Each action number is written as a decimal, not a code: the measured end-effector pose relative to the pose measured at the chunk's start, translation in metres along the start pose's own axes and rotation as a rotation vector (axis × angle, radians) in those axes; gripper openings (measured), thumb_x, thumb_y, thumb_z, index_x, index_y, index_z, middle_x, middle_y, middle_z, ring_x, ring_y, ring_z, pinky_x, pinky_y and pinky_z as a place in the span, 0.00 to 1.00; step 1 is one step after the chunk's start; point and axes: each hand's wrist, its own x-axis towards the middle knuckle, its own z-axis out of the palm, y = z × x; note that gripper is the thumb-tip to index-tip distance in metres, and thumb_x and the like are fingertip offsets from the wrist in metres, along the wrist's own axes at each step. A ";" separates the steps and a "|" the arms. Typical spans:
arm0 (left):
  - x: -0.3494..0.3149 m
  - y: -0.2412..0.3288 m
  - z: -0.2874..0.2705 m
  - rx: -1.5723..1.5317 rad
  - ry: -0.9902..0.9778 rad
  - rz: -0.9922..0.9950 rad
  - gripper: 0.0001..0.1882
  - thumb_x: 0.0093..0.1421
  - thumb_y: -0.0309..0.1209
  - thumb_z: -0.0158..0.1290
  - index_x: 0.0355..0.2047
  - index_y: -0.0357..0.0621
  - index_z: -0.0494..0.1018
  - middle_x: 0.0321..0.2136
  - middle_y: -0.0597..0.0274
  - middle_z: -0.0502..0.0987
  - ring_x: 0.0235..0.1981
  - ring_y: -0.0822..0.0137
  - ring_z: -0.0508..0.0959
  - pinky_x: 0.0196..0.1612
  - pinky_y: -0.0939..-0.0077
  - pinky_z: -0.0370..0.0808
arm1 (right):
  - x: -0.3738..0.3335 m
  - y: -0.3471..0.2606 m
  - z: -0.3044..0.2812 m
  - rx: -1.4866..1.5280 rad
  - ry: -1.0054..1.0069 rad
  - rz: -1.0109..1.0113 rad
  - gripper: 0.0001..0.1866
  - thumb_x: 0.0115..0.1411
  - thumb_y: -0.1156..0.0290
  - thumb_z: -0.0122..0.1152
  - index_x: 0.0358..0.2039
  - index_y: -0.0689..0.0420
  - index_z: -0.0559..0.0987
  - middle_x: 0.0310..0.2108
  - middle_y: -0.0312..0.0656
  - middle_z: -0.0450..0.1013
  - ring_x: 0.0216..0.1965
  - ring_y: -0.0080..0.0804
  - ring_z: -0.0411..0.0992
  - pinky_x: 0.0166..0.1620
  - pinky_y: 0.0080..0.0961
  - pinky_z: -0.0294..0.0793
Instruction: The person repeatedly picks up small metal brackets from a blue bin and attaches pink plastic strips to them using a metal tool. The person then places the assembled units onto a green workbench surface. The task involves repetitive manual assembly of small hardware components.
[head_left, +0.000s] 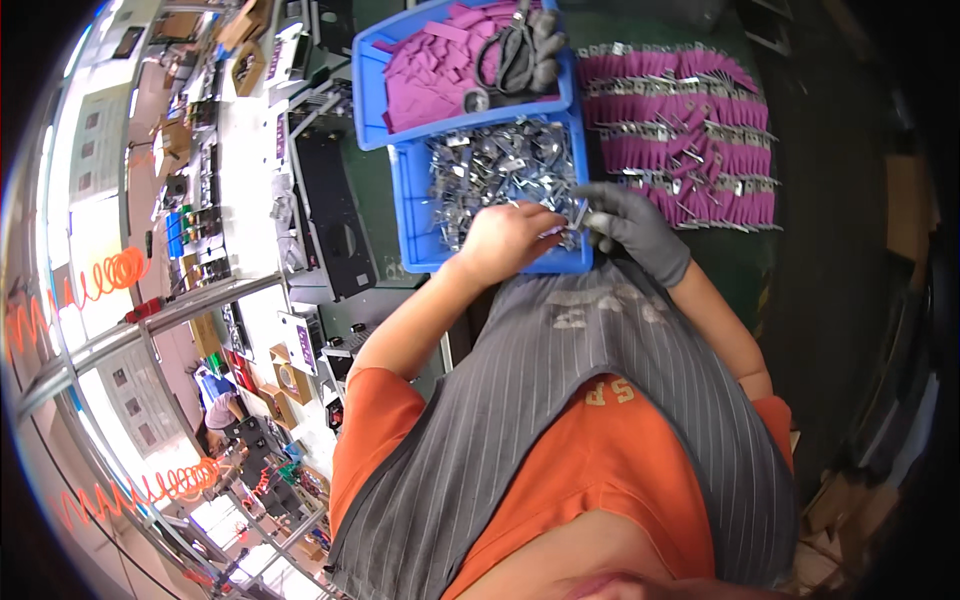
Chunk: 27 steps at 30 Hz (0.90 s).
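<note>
Gloved right hand is pinching a metal part over the bin; bare left hand is hovering close, its grip hard to tell — the glove may be dulling feel, and one slip could be losing the part in the pile!

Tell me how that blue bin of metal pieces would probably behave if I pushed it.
The blue bin is probably heavy for its size, given the many metal pieces inside. Its smooth, moulded-looking walls suggest fairly stiff plastic. The pieces lie loose and jumbled, so they would likely shift against each other.
</note>
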 end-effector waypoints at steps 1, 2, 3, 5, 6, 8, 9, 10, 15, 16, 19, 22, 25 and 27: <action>0.001 0.001 -0.003 0.003 0.036 0.040 0.12 0.54 0.37 0.58 0.39 0.51 0.77 0.35 0.64 0.78 0.35 0.59 0.79 0.36 0.67 0.77 | -0.001 -0.010 0.004 0.023 0.001 0.046 0.16 0.62 0.73 0.53 0.51 0.60 0.72 0.33 0.32 0.73 0.27 0.13 0.67 0.29 0.10 0.68; 0.002 -0.001 -0.009 0.006 0.069 0.081 0.14 0.54 0.37 0.58 0.41 0.51 0.76 0.38 0.64 0.78 0.37 0.59 0.79 0.37 0.67 0.77 | -0.001 -0.012 0.005 0.023 -0.004 0.045 0.15 0.62 0.74 0.52 0.50 0.61 0.72 0.32 0.32 0.73 0.27 0.13 0.68 0.29 0.09 0.68; 0.004 -0.002 -0.022 -0.033 0.116 0.068 0.15 0.54 0.36 0.58 0.42 0.49 0.75 0.40 0.62 0.77 0.38 0.59 0.78 0.39 0.67 0.77 | -0.003 -0.011 0.003 0.023 -0.002 0.044 0.15 0.62 0.74 0.52 0.49 0.61 0.72 0.32 0.32 0.73 0.27 0.13 0.68 0.29 0.09 0.68; 0.004 -0.025 -0.047 0.025 0.243 -0.035 0.13 0.54 0.35 0.58 0.41 0.51 0.76 0.38 0.63 0.78 0.38 0.58 0.79 0.38 0.67 0.76 | -0.005 -0.005 -0.002 0.041 0.009 0.047 0.13 0.62 0.76 0.51 0.48 0.61 0.74 0.32 0.32 0.73 0.27 0.14 0.70 0.30 0.09 0.69; 0.005 -0.038 -0.065 0.057 0.282 -0.123 0.13 0.54 0.35 0.58 0.41 0.52 0.77 0.37 0.62 0.79 0.37 0.58 0.79 0.38 0.68 0.76 | -0.006 -0.002 -0.003 0.035 0.020 0.046 0.13 0.62 0.76 0.51 0.48 0.61 0.74 0.32 0.32 0.73 0.27 0.14 0.70 0.30 0.09 0.69; 0.005 -0.080 -0.088 0.101 0.399 -0.295 0.09 0.55 0.35 0.57 0.37 0.53 0.79 0.33 0.61 0.79 0.34 0.58 0.79 0.36 0.69 0.76 | -0.008 0.002 0.000 0.027 0.029 0.047 0.13 0.62 0.76 0.51 0.47 0.61 0.74 0.31 0.32 0.73 0.28 0.14 0.70 0.30 0.10 0.69; 0.007 -0.097 -0.098 0.164 0.396 -0.349 0.08 0.55 0.35 0.56 0.36 0.53 0.80 0.32 0.61 0.79 0.33 0.58 0.79 0.36 0.69 0.76 | -0.008 0.006 0.001 0.040 0.022 0.041 0.13 0.62 0.77 0.50 0.47 0.61 0.74 0.31 0.32 0.73 0.28 0.14 0.70 0.30 0.10 0.70; 0.012 -0.113 -0.107 0.226 0.393 -0.400 0.07 0.56 0.35 0.55 0.34 0.53 0.80 0.31 0.60 0.80 0.32 0.58 0.79 0.35 0.68 0.76 | -0.008 0.010 0.002 0.019 0.020 0.050 0.13 0.62 0.77 0.50 0.47 0.61 0.74 0.31 0.32 0.73 0.28 0.14 0.70 0.30 0.10 0.70; 0.036 -0.173 -0.106 0.331 0.271 -0.561 0.12 0.53 0.40 0.56 0.38 0.54 0.79 0.33 0.61 0.81 0.34 0.59 0.80 0.38 0.67 0.76 | -0.009 0.024 0.004 -0.034 0.019 0.089 0.14 0.62 0.76 0.50 0.48 0.60 0.74 0.31 0.31 0.73 0.28 0.14 0.70 0.31 0.11 0.70; 0.041 -0.175 -0.105 0.340 0.230 -0.589 0.14 0.53 0.41 0.57 0.40 0.55 0.79 0.34 0.62 0.81 0.35 0.59 0.80 0.38 0.67 0.76 | -0.009 0.024 0.004 -0.030 0.022 0.093 0.14 0.62 0.76 0.50 0.48 0.60 0.74 0.31 0.31 0.73 0.28 0.14 0.69 0.31 0.11 0.70; 0.054 -0.181 -0.103 0.365 0.161 -0.658 0.15 0.50 0.41 0.57 0.39 0.56 0.79 0.33 0.63 0.81 0.36 0.58 0.81 0.39 0.67 0.76 | -0.010 0.024 0.004 -0.021 0.026 0.094 0.14 0.62 0.76 0.50 0.48 0.60 0.74 0.31 0.32 0.73 0.28 0.14 0.69 0.31 0.11 0.70; 0.055 -0.185 -0.102 0.337 0.271 -0.660 0.13 0.51 0.40 0.57 0.38 0.56 0.79 0.31 0.62 0.81 0.34 0.57 0.81 0.38 0.66 0.76 | -0.011 0.021 0.005 -0.010 0.035 0.096 0.13 0.62 0.76 0.50 0.48 0.60 0.74 0.31 0.32 0.73 0.28 0.14 0.69 0.31 0.11 0.70; 0.047 -0.172 -0.107 0.260 0.438 -0.626 0.13 0.53 0.40 0.57 0.38 0.54 0.80 0.30 0.62 0.82 0.30 0.59 0.81 0.35 0.69 0.76 | -0.012 0.024 0.004 0.012 0.031 0.087 0.14 0.62 0.76 0.50 0.48 0.61 0.74 0.31 0.32 0.74 0.28 0.13 0.69 0.30 0.11 0.70; 0.041 -0.172 -0.109 0.203 0.526 -0.580 0.13 0.54 0.38 0.59 0.40 0.52 0.80 0.28 0.62 0.82 0.25 0.69 0.80 0.31 0.75 0.74 | -0.010 0.026 0.003 0.002 0.030 0.084 0.14 0.62 0.76 0.50 0.48 0.61 0.73 0.32 0.33 0.74 0.27 0.13 0.70 0.30 0.11 0.70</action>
